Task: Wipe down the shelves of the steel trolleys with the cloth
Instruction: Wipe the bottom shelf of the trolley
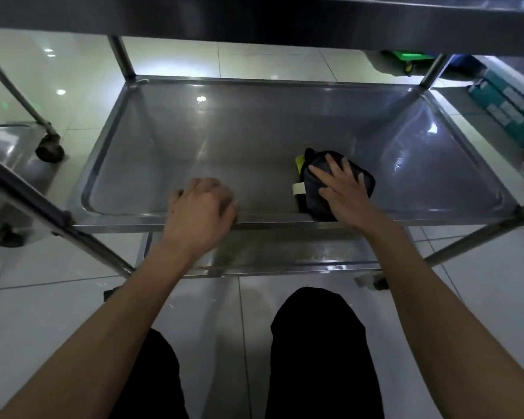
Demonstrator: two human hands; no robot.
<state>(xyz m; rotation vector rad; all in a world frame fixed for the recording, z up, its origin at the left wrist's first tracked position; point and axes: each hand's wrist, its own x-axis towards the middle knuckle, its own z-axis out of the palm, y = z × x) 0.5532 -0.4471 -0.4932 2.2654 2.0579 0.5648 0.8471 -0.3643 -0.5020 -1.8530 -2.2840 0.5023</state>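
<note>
I look down at the middle shelf (224,140) of a steel trolley, a shallow tray with a raised rim. A folded dark cloth (313,196) with a yellow-green edge lies on the shelf near the front right. My right hand (342,189) presses flat on the cloth with its fingers spread. My left hand (200,210) grips the front rim (270,219) of the shelf, fingers curled over the edge.
The top shelf (254,13) hangs overhead. A lower shelf (285,255) shows beneath. Steel posts (121,55) stand at the corners. Another trolley with a castor wheel (49,148) stands left. Teal boxes (508,107) sit at right. My knees are on white floor tiles.
</note>
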